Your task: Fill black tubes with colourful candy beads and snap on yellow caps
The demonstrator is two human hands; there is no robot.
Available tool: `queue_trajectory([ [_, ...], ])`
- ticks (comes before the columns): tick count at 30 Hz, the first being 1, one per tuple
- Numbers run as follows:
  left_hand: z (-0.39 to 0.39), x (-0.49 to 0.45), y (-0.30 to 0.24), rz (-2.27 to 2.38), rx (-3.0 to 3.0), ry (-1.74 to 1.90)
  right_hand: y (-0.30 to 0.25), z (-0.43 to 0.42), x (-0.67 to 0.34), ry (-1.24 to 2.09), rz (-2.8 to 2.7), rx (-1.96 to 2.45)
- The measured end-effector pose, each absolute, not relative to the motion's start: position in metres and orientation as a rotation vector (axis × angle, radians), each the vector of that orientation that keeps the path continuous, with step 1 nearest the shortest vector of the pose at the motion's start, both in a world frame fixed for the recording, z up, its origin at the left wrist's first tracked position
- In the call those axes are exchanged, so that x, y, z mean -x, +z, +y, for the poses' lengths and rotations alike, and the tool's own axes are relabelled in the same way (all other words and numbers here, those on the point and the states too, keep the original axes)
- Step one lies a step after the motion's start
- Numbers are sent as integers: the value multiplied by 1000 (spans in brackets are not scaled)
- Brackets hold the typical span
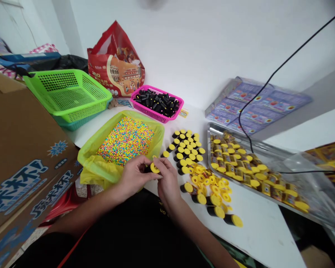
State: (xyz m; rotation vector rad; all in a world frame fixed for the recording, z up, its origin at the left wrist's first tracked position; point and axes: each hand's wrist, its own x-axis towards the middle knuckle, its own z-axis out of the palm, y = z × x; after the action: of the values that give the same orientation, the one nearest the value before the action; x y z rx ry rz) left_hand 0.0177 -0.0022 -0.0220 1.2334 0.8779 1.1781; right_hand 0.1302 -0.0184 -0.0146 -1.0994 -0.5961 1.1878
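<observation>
My left grip (135, 173) is clamped on a small black cylinder with a yellow ring-shaped end (154, 168), holding it in front of me, just above the near edge of the white surface (268, 230). My right grip (169, 180) is closed on the same piece from the other side, my fingertips pressed around its yellow end; my fingers hide how far the ring sits on it.

Just beyond my left grip is a yellow-green plastic basket (82, 153) lined with thin yellow film and holding tiny round balls in pink, yellow, blue and orange (125, 139). To the right of my hands lies a loose heap of flat yellow plastic rings (209, 181). Beyond the heap, a cluster of black cylinders with yellow tops (187, 147) stands close together, and on its near side a few more lie tipped over, yellow ends toward me.

Farther back, a bright pink plastic basket (159, 118) is piled with black cylinders. At the right, a shallow metal tray (209, 149) holds rows of yellow-topped pieces with printed wraps (237, 160). Purple printed boxes (254, 104) are stacked behind it.
</observation>
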Motion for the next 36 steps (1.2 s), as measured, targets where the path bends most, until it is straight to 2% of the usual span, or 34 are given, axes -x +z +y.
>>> queue_trajectory([
  [6, -8, -19, -18, 758, -1171, 1295, -14, -25, -127, 1298, -686, 1068],
  [13, -6, -16, -18, 912, -1399, 1360, -11, -21, -125, 1255, -622, 1031],
  [20, -10, -17, -4, 771, -1171, 976, -16, -19, -129, 1206, -715, 1026],
  [24, -18, -24, -3, 780, -1091, 1101, -14, -24, -120, 1261, -653, 984],
  [29, -26, -33, -9, 837, -1122, 1294, -18, -23, -116, 1132, -720, 946],
  [36, -13, -28, -9, 776, -957, 1142, -24, -17, -144, 889, -1238, 1011],
])
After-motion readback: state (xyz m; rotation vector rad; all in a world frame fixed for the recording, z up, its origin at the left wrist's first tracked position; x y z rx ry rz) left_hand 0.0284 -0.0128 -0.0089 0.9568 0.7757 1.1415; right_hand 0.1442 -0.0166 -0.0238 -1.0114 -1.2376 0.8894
